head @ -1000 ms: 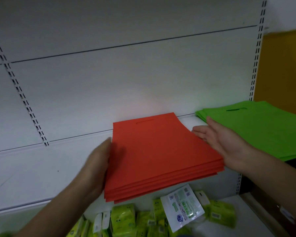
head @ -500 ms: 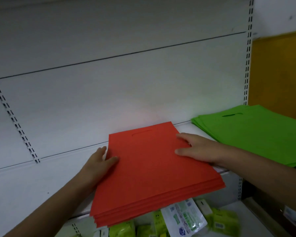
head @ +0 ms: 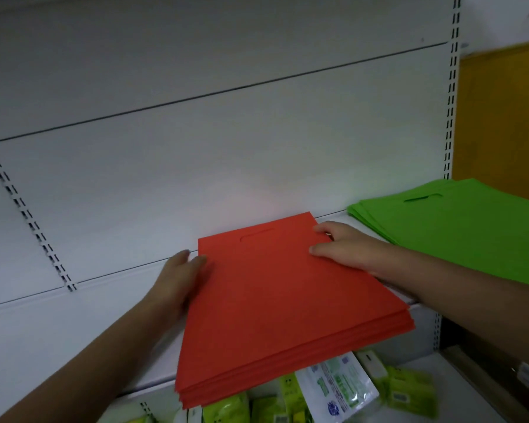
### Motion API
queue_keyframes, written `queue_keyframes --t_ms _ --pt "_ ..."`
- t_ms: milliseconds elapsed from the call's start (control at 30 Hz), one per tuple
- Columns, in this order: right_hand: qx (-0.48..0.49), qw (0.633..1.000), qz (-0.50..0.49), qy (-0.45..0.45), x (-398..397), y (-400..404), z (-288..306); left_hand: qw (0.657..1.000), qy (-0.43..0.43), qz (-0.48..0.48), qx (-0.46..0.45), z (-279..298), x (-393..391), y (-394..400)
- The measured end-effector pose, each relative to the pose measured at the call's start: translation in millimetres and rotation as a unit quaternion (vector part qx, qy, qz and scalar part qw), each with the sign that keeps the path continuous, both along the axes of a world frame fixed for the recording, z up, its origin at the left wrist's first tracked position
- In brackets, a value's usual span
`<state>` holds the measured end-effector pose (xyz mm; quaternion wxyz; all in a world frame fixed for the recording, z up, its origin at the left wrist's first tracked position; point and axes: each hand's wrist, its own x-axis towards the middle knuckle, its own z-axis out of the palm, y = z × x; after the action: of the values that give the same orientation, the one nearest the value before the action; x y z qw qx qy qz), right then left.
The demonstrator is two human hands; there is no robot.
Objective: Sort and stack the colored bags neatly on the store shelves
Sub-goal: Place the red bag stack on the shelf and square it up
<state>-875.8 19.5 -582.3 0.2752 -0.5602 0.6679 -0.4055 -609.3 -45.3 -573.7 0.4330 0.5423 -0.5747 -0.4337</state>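
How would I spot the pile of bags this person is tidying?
Find the white store shelf against the pale back wall. Two flat piles lie on it; take the red bag stack between the left hand and right hand. The neighbouring green bag stack sits further right, untouched.

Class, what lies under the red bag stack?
The white shelf carries the red stack, whose front overhangs green packets on the shelf below. The shelf surface directly beneath is covered.

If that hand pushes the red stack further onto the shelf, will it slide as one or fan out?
The red stack probably fans a little: its front edges already look stepped. The flat bags likely slide easily, and the overhanging front may droop.
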Motion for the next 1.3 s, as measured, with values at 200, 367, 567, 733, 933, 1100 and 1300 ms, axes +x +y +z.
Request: queue_keyframes --t_ms 200,367,567,733,933,1100,1300 --pt "-0.026 0.998 -0.005 -0.053 2.5 -14.0 -5.1 1.000 0.002 -0.026 -0.009 0.1 -5.2 1.3" --pt "-0.028 0.992 -0.008 -0.127 18.6 -14.7 -6.0 0.998 -0.050 -0.036 -0.025 0.2 6.8 -4.8" --pt "-0.024 0.995 0.030 -0.089 59.1 -23.6 -3.9 0.986 -0.150 -0.029 -0.063 1.4 38.6 -12.0" --pt "-0.005 0.998 0.041 -0.042 97.2 -36.5 -6.3 0.982 -0.180 -0.002 -0.060 7.6 73.3 -16.8" --pt "-0.004 0.997 0.043 -0.058 111.7 -43.4 -8.3 0.985 -0.161 0.026 -0.055 2.2 88.3 -14.8" --pt "-0.017 0.989 0.015 -0.144 95.2 -40.4 -5.5 0.982 -0.171 0.007 -0.081 2.8 72.8 -15.1" --pt "-0.012 0.990 0.015 -0.140 89.0 -37.9 -5.5 0.986 -0.151 -0.003 -0.078 3.6 67.7 -10.0"
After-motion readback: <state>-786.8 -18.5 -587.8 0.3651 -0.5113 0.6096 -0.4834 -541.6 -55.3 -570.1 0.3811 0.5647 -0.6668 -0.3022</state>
